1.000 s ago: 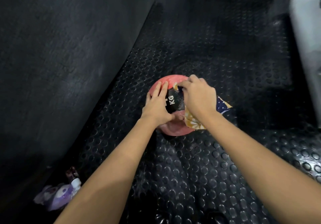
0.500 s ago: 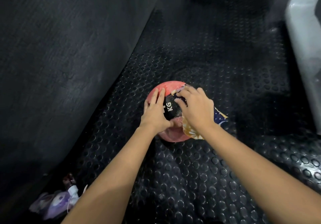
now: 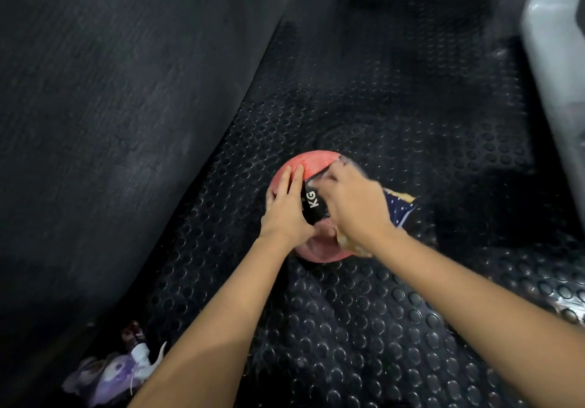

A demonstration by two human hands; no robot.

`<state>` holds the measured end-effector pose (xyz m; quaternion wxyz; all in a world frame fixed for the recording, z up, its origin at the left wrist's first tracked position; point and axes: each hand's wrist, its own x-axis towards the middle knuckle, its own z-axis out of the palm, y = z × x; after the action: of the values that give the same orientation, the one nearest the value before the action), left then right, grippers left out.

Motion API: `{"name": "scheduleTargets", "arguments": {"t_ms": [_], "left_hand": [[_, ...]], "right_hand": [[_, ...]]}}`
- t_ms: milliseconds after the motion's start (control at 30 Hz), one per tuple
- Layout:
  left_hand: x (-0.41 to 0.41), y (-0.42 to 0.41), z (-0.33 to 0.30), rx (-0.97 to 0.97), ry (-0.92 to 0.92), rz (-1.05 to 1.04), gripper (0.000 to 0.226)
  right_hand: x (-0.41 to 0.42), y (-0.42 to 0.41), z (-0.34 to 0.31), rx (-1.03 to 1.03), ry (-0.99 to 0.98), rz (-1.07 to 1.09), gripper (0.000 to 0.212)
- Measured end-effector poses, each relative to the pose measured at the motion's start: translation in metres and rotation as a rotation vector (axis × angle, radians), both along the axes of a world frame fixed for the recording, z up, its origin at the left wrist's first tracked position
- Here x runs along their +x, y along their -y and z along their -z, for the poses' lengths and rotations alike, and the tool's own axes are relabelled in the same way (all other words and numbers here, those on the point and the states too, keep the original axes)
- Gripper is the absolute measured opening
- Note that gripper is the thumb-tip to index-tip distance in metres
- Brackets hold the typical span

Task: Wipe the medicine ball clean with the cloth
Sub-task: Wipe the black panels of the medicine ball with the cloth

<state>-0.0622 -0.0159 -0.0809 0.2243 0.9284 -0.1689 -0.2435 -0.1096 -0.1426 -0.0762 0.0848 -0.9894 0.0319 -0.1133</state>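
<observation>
A red medicine ball with a black band marked "KG" sits on the studded black rubber floor. My left hand lies flat on the ball's left side, fingers straight and pointing up, steadying it. My right hand presses a patterned cloth, dark blue with yellow, against the ball's right side. Its fingers are curled over the cloth near the top of the ball and look blurred. Part of the cloth sticks out to the right and below the wrist.
A dark textured wall slopes along the left. A purple-and-white bundle of wrappers or small items lies at the wall's foot, bottom left. A grey rounded object stands at the right edge. Studded floor mat surrounds the ball.
My right hand has slid the cloth up and over the ball's top right. The left hand keeps its place on the ball. The camera shifted slightly.
</observation>
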Motion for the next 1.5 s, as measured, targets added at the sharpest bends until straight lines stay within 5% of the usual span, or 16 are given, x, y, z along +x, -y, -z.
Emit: {"name": "scheduleTargets", "arguments": {"t_ms": [67, 200, 333, 467, 600, 733, 900, 1000, 1167, 1300, 1400, 1500], "left_hand": [[-0.001, 0.001, -0.002, -0.003, 0.035, 0.029, 0.126], [-0.004, 0.004, -0.001, 0.01, 0.058, 0.024, 0.127], [0.0, -0.001, 0.002, -0.005, 0.039, 0.004, 0.125], [-0.001, 0.001, 0.002, 0.005, 0.06, 0.005, 0.128], [0.002, -0.002, 0.004, -0.011, 0.033, -0.017, 0.131], [0.002, 0.001, 0.003, 0.008, 0.044, 0.011, 0.131], [0.003, -0.002, 0.004, 0.002, 0.041, 0.001, 0.131], [0.004, 0.0, 0.003, 0.006, 0.033, 0.009, 0.131], [0.005, 0.0, 0.004, -0.003, 0.032, -0.004, 0.131], [0.004, 0.001, 0.004, 0.01, 0.032, 0.006, 0.135], [0.008, -0.002, 0.004, 0.009, 0.017, 0.011, 0.133], [0.005, -0.003, 0.002, 0.025, 0.025, 0.015, 0.133]], "right_hand": [[-0.001, 0.008, 0.0, -0.035, 0.007, -0.107, 0.025], [0.019, 0.016, -0.009, 0.048, -0.062, 0.196, 0.022], [-0.006, 0.007, 0.005, -0.039, 0.029, -0.129, 0.033], [0.002, 0.014, 0.0, 0.156, 0.103, 0.144, 0.016], [-0.019, 0.008, 0.016, -0.013, 0.131, -0.148, 0.04], [-0.007, 0.018, 0.01, 0.165, 0.135, 0.14, 0.03], [-0.03, 0.013, 0.025, -0.002, 0.201, -0.182, 0.033], [-0.016, 0.018, 0.013, 0.124, 0.162, 0.062, 0.051], [-0.043, 0.011, 0.033, -0.046, 0.241, -0.22, 0.025], [-0.022, 0.02, 0.02, 0.068, 0.189, 0.068, 0.045], [-0.041, 0.009, 0.035, -0.018, 0.267, -0.112, 0.025], [-0.034, 0.022, 0.026, -0.108, 0.205, -0.223, 0.029]]}}
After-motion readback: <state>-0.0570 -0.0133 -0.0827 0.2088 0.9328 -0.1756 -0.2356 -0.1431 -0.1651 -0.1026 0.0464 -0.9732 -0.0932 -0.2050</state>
